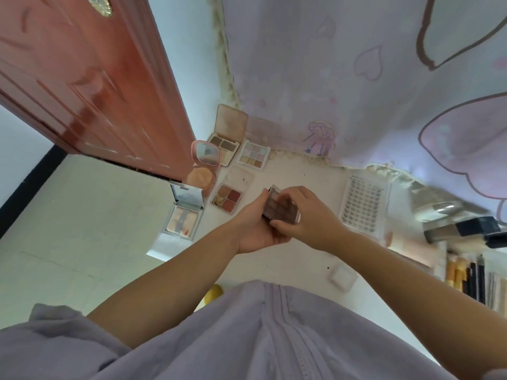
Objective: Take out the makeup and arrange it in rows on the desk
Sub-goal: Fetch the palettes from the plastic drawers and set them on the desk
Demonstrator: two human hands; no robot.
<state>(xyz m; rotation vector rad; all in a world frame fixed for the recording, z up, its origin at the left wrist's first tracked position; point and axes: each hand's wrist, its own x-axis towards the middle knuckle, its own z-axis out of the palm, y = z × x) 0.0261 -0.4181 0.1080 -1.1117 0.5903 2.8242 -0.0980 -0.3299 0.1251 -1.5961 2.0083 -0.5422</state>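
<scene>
Both hands meet above the middle of the white counter [301,259], sharing one small eyeshadow palette [279,208] with brown pans under a clear lid. The left hand [256,226] cups it from below and from its left edge, fingers curled around the case; the right hand [304,215] grips its right side, thumb at the near corner and fingers over the lid. The palette is held clear of the counter, tilted.

Just left of the left hand lies an open four-pan palette [229,198] in reds and gold. Farther left stands a mirrored blush compact [182,215], and beyond it a round pink powder compact [203,167]. Past those, near the curtain [356,78], sit a brown contour palette [226,135] and a pastel nine-pan palette [253,155]. Right of the right hand lies a clear tray of false lashes [362,204]; nearer the person, a small white square case [343,277]. Brushes [472,281] lie far right.
</scene>
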